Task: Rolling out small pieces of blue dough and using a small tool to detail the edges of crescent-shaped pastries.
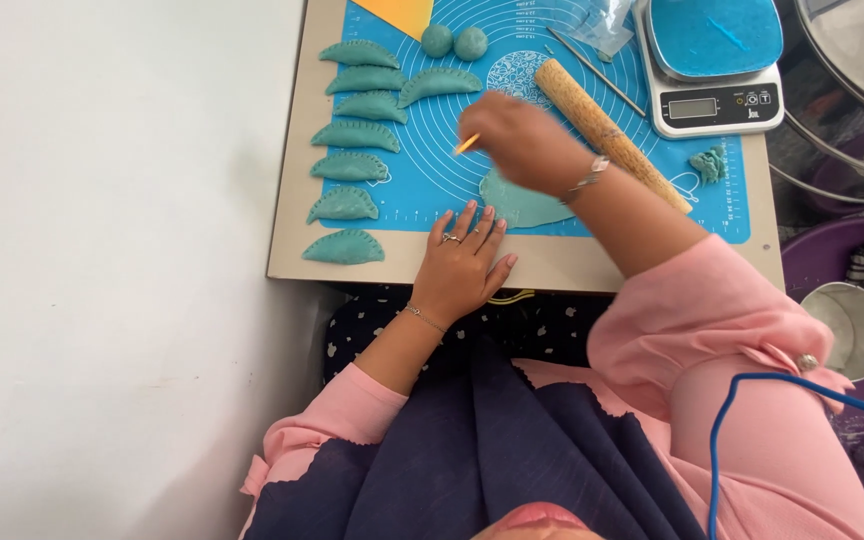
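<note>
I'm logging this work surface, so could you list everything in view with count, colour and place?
Shaped dumplings: eight, teal; seven in a column at the mat's left, one beside the column near the top.
Dough balls: two, teal, top of mat.
Folded dough piece: one, teal, under the right hand.
Dough scrap: one, teal, mat's right.
Mat: one, blue, on a beige board.
Rolling pin: one, wooden, diagonal on mat.
Scale: one, white with blue top, upper right.
Left hand: flat on the board's edge.
Right hand: grip on a thin yellow stick.
</note>
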